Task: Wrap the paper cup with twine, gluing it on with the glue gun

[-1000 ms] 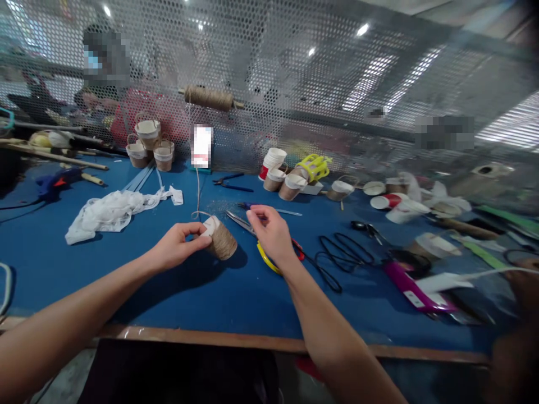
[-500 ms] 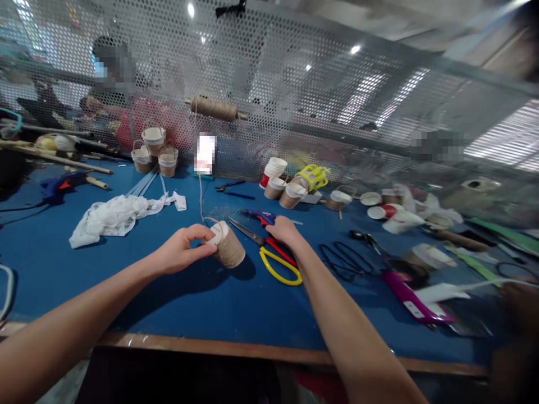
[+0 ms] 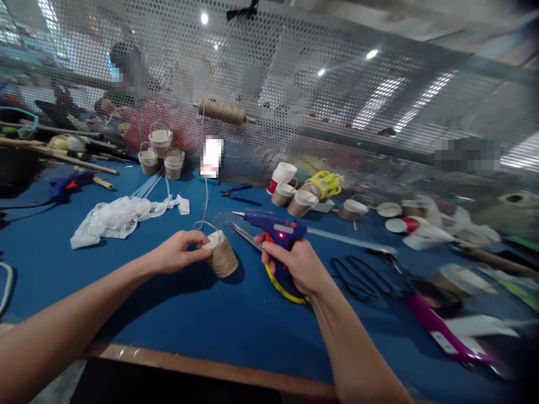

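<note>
- At the far left, a blue plastic glue gun with an orange part (image 3: 67,186) lies on the blue-topped table (image 3: 210,322), clear of both hands.
- Right of it spreads a crumpled white gauzy cloth (image 3: 112,219), pushed aside, it seems, leaving working room nearer.
- Beyond the cloth, small brown cups with white rims (image 3: 161,145) are piled, one atop others, probably saving space.
- The left hand (image 3: 181,252) pinches the white upper end of a tapered cup wrapped in brown twine (image 3: 224,261) between thumb and fingers, apparently so the wrapped side is uncovered. The cup tilts mid-table, wider end downward; whether it touches the surface I cannot tell.
- A brown twine spool (image 3: 221,112) sits on a rod at the perforated grey metal screen (image 3: 273,84); its strand hangs to the cup, the mounting presumably letting it unwind.
- The right hand (image 3: 303,264) curls around the grip of a blue glue gun with a red light (image 3: 273,223), nozzle left, apart from the cup.
- Beneath lie yellow-handled metal scissors (image 3: 245,235), within easy reach.
</note>
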